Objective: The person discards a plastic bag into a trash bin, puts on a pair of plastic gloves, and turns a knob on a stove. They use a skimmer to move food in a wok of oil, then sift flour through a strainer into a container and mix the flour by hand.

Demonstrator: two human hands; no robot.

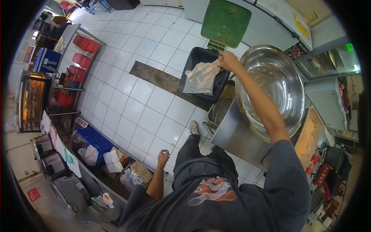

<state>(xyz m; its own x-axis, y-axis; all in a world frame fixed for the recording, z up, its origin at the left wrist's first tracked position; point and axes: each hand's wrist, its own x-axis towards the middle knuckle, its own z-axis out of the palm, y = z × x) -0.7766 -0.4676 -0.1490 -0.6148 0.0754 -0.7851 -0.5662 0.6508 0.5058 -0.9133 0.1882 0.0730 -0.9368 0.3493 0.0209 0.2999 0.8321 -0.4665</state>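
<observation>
A clear plastic bag [201, 78] with pale orange bits in it hangs over the open black bin [188, 60]. My right hand [228, 61] is closed on the top of this bag, above the bin's right edge. The bin's green lid [226, 23] is swung open, away from me. Beneath my right forearm lies a large, shiny metal basin [290, 83] on a steel counter [239, 135]. Low and to the left, my left hand [164, 156] hangs over the tiled floor with its fingers curled; whether it holds anything is too small to tell.
A worn dark board [154, 77] lies on the floor and reaches the bin. A blue crate [99, 143] and boxes stand at the lower left, near pots [63, 193]. Red bins [82, 60] sit on a rack at the upper left. A wooden board [308, 133] lies right of the basin.
</observation>
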